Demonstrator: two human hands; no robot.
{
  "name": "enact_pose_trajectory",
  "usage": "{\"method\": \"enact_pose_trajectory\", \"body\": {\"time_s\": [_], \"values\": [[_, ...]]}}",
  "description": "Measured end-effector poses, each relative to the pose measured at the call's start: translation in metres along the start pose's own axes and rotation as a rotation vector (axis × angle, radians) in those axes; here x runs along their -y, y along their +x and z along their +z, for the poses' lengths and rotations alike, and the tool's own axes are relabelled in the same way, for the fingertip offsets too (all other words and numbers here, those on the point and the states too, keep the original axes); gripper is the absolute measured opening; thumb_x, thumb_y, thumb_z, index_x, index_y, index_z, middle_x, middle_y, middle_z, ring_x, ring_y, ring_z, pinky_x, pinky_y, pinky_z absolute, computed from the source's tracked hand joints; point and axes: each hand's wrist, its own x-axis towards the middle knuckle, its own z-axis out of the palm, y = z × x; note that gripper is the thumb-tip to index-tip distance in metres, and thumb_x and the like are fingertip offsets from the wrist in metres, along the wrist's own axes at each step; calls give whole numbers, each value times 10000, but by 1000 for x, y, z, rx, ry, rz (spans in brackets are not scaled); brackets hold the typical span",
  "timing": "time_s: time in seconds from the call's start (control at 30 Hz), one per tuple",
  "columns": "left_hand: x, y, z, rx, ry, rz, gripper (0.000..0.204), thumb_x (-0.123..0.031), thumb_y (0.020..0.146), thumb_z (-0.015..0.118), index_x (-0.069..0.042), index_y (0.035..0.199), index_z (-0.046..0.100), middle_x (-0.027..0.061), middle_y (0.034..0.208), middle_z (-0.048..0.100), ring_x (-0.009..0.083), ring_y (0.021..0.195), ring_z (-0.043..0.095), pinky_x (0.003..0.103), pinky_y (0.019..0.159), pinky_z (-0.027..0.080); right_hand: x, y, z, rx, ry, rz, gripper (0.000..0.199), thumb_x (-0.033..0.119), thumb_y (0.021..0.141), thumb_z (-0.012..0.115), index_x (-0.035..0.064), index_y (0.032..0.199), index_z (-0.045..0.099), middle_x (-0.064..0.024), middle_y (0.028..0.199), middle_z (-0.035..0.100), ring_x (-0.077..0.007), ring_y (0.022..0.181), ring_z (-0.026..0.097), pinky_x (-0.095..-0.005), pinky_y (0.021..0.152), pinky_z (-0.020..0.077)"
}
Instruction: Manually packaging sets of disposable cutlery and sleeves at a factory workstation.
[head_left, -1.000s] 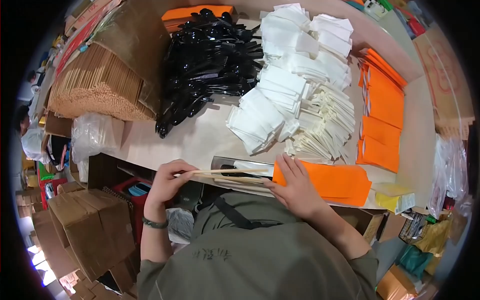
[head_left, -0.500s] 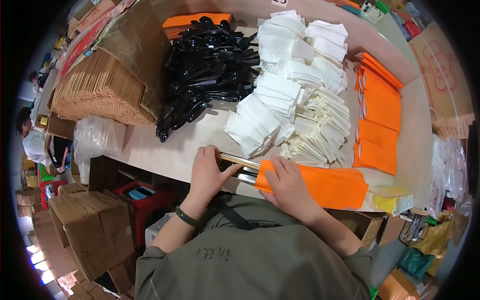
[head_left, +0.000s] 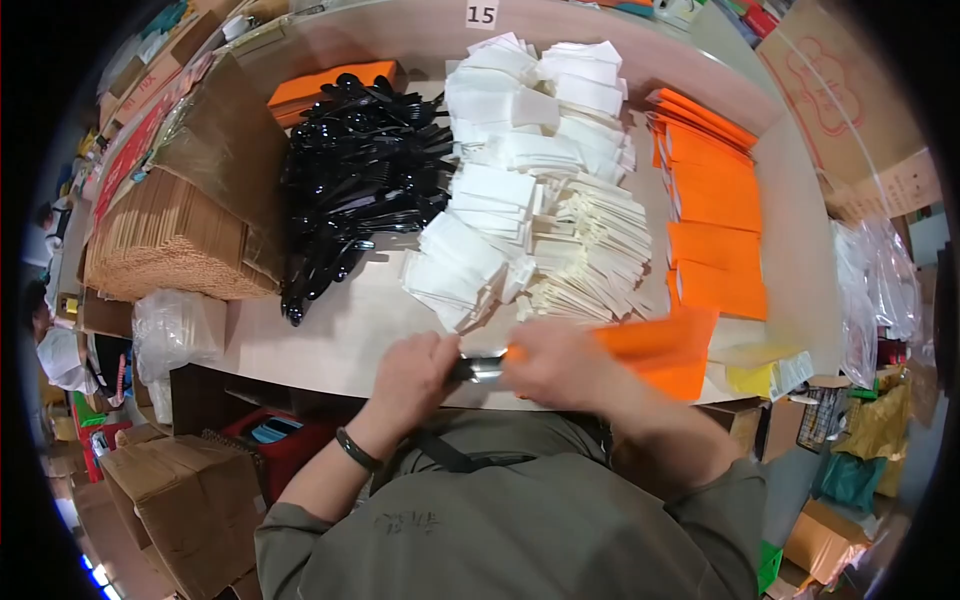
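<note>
My left hand [head_left: 413, 376] is closed around one end of a small bundle of dark, shiny cutlery [head_left: 486, 367]. The bundle spans the gap between my hands, level over the table's front edge. My right hand [head_left: 560, 362], smeared by motion, wraps the mouth of a long orange paper sleeve [head_left: 678, 362]. The bundle's other end goes into my right hand at that mouth; how far in it reaches is hidden. Just beyond my hands lie white paper napkins [head_left: 462, 255] in overlapping stacks, with cream-coloured thin packets [head_left: 592, 250] beside them.
Black plastic spoons and forks [head_left: 365, 165] are heaped at the back left. A cardboard box of wooden chopsticks [head_left: 175, 240] stands left of them. More orange sleeves [head_left: 715, 220] lie along the right wall. A yellow-and-white packet [head_left: 765, 375] sits at the front right corner.
My right hand has slid left to the sleeve's mouth, and the hands are closer together. My left hand has closed around the bundle; the chopsticks seen on it before are hidden. The view has shifted.
</note>
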Motion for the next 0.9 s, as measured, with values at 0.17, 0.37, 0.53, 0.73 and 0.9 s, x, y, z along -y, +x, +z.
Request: {"method": "enact_pose_trajectory", "body": {"time_s": [0.17,0.37,0.53,0.73,0.9], "values": [[16,3,-15,183,-275,-471,433,-161,679,744,-19,1046,563,149,871,645,358,832,638,397,710,512,-93,-48,-98,-164,-283,179,228,254,739,805,76,786,670,-131,941,640,-308,877,624,-416,726,511],[-40,12,11,414,-1001,86,531,-101,728,696,-10,1224,529,132,990,622,232,898,606,339,807,503,-10,-44,-29,187,107,45,521,400,782,761,34,1124,618,-253,1351,494,-419,1257,472,-482,1051,396],[-13,5,-2,396,-915,-259,266,-113,753,669,-23,983,571,88,782,618,195,722,613,327,691,506,22,-23,-23,-49,-58,157,355,383,915,631,31,957,611,-208,1141,609,-332,1110,569,-453,918,466],[20,-26,15,33,-369,-363,489,-114,709,742,-52,1165,573,165,952,645,368,876,640,406,768,522,34,-8,-1,48,-139,581,316,333,911,625,28,831,609,-152,735,663,-352,710,657,-471,601,505],[36,-47,3,168,-266,-204,645,-88,650,793,-79,1252,563,145,951,644,358,896,644,414,776,525,23,-1,11,13,51,698,214,237,884,574,30,856,618,-160,741,667,-367,725,662,-487,634,513]]}}
